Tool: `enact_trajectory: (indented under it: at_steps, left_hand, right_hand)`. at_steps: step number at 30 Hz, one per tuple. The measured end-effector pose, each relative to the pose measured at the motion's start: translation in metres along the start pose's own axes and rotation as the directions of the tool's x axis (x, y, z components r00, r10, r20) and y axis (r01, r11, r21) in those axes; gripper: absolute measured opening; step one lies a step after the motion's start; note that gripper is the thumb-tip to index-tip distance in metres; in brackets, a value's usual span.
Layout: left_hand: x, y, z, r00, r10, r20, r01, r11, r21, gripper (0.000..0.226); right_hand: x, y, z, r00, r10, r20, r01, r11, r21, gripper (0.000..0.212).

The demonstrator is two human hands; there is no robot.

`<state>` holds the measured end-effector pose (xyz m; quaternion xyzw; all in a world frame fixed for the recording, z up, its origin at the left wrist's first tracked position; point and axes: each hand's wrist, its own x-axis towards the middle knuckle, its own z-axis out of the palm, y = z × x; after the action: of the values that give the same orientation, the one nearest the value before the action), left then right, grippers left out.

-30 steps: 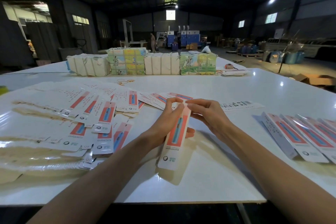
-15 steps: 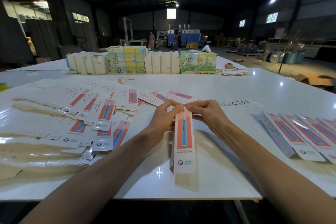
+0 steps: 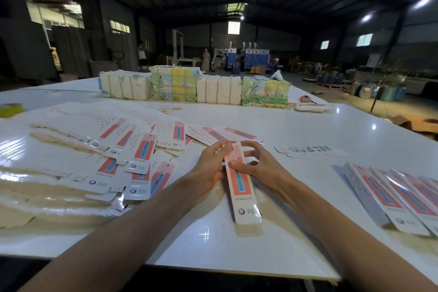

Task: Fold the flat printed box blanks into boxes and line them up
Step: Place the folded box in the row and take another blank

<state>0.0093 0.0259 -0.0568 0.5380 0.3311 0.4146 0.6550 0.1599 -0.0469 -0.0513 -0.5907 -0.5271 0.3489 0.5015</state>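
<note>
A long narrow white box with a red and blue print (image 3: 243, 193) lies on the white table (image 3: 308, 125), its near end pointing toward me. My left hand (image 3: 208, 168) grips its far end from the left. My right hand (image 3: 258, 163) grips the same end from the right, thumb on the printed face. A spread heap of flat printed blanks (image 3: 123, 149) covers the table's left half. A row of folded boxes (image 3: 398, 199) lies side by side at the right.
Four wrapped bundles of stock (image 3: 194, 86) stand in a row at the table's far side. Rubber bands (image 3: 169, 109) lie in front of them. A loose flat blank (image 3: 310, 150) lies right of my hands. The table's front edge (image 3: 237, 270) is close to me.
The box has swung from tilted left to lying with its near end to the right, lower on the table. Both hands stayed at its far end.
</note>
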Motion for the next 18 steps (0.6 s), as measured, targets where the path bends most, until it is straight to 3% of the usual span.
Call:
enact_trajectory:
  at_steps: [3,6,8,9,12,14,16,18]
  left_hand:
    - [0.001,0.001,-0.001,1.0,-0.01,-0.026,0.01,1.0,-0.021,0.03]
    - [0.003,0.002,-0.004,0.996,0.019,-0.088,-0.025,0.997,-0.076,0.027]
    - [0.005,0.003,-0.007,0.991,0.033,-0.133,-0.047,0.994,-0.1,0.026]
    - [0.005,0.004,-0.008,0.988,0.034,-0.152,-0.052,0.992,-0.111,0.027]
    - [0.005,0.008,-0.006,0.982,0.011,-0.186,-0.027,0.996,-0.08,0.035]
    - [0.002,0.015,-0.002,0.99,-0.023,-0.138,0.011,0.996,-0.086,0.034]
    - [-0.002,0.025,-0.001,0.999,-0.041,-0.023,0.039,0.997,-0.06,0.027]
    - [-0.004,0.037,-0.007,1.0,-0.008,0.028,0.002,0.982,0.19,0.02]
  right_hand:
    - [-0.005,0.002,0.006,0.999,-0.01,-0.04,0.009,1.0,-0.022,0.058]
    - [-0.012,-0.004,0.012,0.992,-0.103,-0.071,0.093,0.987,-0.132,0.029]
    - [-0.017,-0.013,0.015,0.975,-0.21,-0.065,0.161,0.883,-0.441,0.036]
    - [-0.018,-0.017,0.017,0.97,-0.241,-0.034,0.171,0.776,-0.608,0.044]
    - [-0.022,-0.022,0.033,0.983,-0.175,0.056,0.133,0.466,-0.875,0.066]
    - [-0.025,-0.023,0.04,0.991,-0.126,0.05,0.096,0.394,-0.914,0.079]
    - [-0.029,-0.025,0.035,0.984,-0.176,0.028,0.095,0.386,-0.917,0.071]
    - [-0.035,-0.024,0.02,0.98,-0.198,-0.009,0.077,0.418,-0.905,0.052]
